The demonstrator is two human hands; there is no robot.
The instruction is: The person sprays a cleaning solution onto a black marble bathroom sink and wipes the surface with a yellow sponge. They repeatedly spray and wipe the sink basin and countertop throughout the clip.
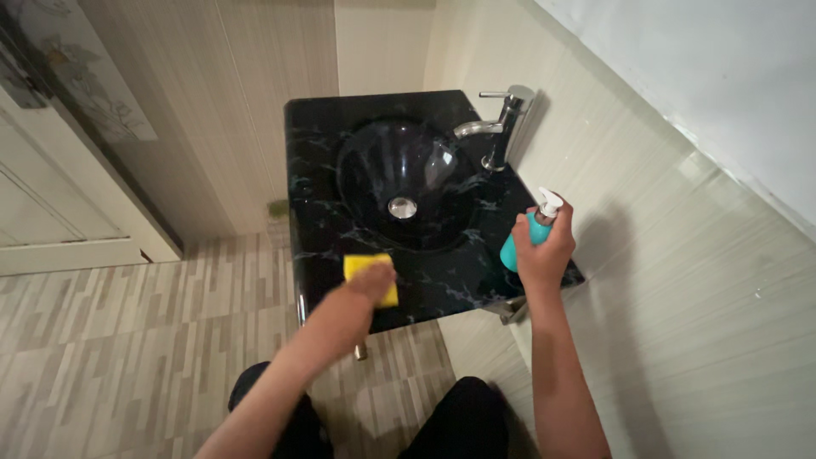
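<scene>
Left arm: reaching forward and inward, forearm bare, wrist bending down. Left hand [372, 280]: pressing flat, palm down, fingers curling over what lies under it. Right arm: extending straight ahead, bare. Right hand [544, 246]: gripping upright, fingers wrapping closed, knuckles facing the camera.

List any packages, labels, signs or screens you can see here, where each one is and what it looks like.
Pump bottle: held in the right hand over the right edge of the black counter; teal body, white pump head; no label visible.
Poster: on the wall at upper left; pale sheet with a faint floral pattern.
No screens or signs in view.
</scene>
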